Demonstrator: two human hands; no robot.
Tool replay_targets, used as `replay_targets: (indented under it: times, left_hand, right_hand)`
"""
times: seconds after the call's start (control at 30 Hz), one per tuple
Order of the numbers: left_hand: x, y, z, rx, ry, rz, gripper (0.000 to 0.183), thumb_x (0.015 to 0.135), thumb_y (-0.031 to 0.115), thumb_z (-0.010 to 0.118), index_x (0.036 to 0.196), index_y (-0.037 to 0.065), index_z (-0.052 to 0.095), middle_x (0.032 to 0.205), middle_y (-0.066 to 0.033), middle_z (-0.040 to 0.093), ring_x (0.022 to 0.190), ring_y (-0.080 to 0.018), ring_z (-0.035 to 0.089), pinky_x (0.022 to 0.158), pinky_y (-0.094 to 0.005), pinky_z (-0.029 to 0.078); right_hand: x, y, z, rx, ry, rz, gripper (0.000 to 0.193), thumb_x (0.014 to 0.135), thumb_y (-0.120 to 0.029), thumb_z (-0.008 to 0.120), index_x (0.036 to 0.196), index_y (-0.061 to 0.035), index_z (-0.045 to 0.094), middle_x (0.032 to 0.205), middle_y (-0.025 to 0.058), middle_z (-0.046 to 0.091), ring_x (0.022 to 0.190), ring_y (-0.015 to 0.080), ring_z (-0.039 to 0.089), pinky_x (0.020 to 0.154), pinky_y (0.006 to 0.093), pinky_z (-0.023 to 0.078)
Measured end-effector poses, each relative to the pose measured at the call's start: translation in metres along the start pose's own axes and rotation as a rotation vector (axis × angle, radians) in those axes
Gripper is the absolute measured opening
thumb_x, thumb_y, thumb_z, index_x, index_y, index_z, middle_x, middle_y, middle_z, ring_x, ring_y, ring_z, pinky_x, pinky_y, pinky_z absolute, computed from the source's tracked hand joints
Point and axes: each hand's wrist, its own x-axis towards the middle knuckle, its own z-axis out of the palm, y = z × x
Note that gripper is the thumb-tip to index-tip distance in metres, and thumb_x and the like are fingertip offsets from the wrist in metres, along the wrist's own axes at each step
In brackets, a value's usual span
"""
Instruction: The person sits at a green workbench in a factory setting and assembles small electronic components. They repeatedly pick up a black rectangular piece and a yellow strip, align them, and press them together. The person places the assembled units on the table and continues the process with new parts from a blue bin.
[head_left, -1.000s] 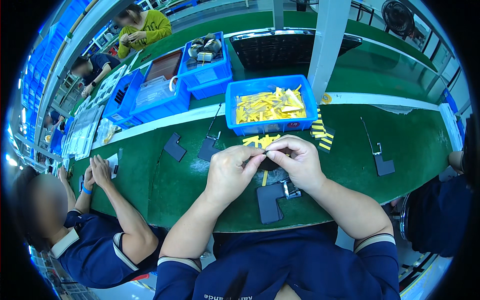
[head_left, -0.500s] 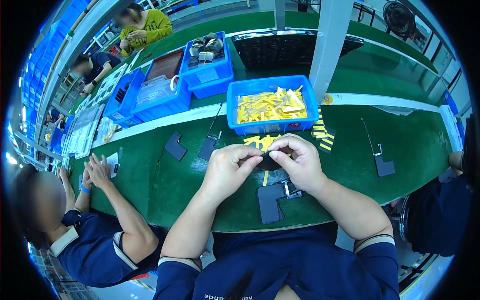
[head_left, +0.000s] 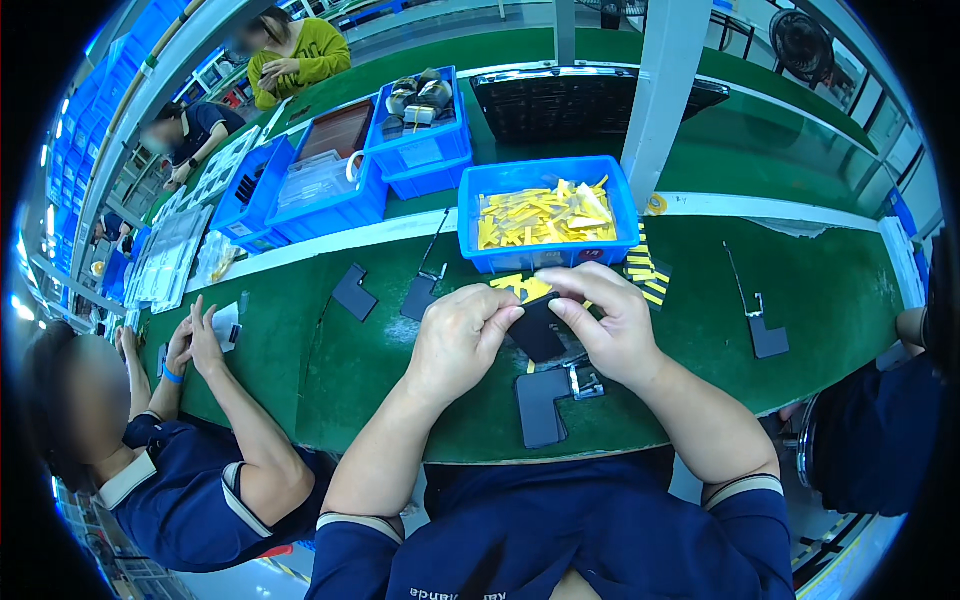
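Between my two hands hangs a flat black piece (head_left: pixel 540 334), its broad face now toward me. My left hand (head_left: pixel 458 328) pinches its upper left edge between thumb and fingertips. The thumb and fingers of my right hand (head_left: pixel 606 322) grip its upper right corner. Just beyond my fingers lie loose yellow strips (head_left: pixel 522 287) on the green table. Below my hands rests a small stack of dark grey L-shaped pieces (head_left: pixel 541 408) with metal bracket ends (head_left: pixel 584 383). What joins the black piece at its top edge is hidden by my fingers.
A blue bin (head_left: pixel 548 262) of yellow strips stands ahead, with black-and-yellow striped sheets (head_left: pixel 650 275) beside it. More grey L-shaped pieces lie at left (head_left: pixel 354 292) and right (head_left: pixel 768 337). A metal post (head_left: pixel 661 110) rises behind the bin. A co-worker (head_left: pixel 215 480) sits at my left.
The black piece has turned so that its broad face shows below my fingers. My right hand has shifted slightly right, and both hands still hold it.
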Motion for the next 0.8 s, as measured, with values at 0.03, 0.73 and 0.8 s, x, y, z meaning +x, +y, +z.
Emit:
replay_targets:
  times: [0.03,0.73,0.8]
  left_hand:
    - [0.001,0.003,-0.001,-0.009,0.009,0.002,0.008,0.078,0.006,0.064,0.083,0.0,0.064,0.072,-0.0121,0.062,0.066,-0.0259,0.061,0.059,-0.0337,0.047]
    - [0.008,0.017,-0.003,0.086,0.059,0.242,0.017,0.074,0.009,0.07,0.086,0.001,0.062,0.075,-0.0122,0.063,0.067,-0.0264,0.062,0.06,-0.0356,0.049]
    - [0.007,0.017,-0.003,-0.028,0.061,0.079,0.019,0.075,0.011,0.071,0.088,0.001,0.063,0.076,-0.011,0.064,0.066,-0.0222,0.063,0.06,-0.0336,0.049]
  right_hand:
    - [0.001,0.001,-0.003,-0.023,-0.01,-0.059,0.023,0.077,0.003,0.064,0.099,-0.0023,0.065,0.083,0.0094,0.06,0.072,0.0176,0.061,0.063,0.0264,0.049]
    - [-0.001,-0.009,-0.003,-0.09,-0.043,-0.055,0.012,0.074,-0.002,0.068,0.085,0.0005,0.067,0.075,0.011,0.063,0.066,0.0227,0.061,0.06,0.0308,0.048]
    - [-0.001,-0.01,-0.004,-0.062,-0.017,-0.015,0.011,0.074,-0.003,0.068,0.084,0.0007,0.067,0.074,0.0112,0.063,0.065,0.0226,0.061,0.059,0.0303,0.048]
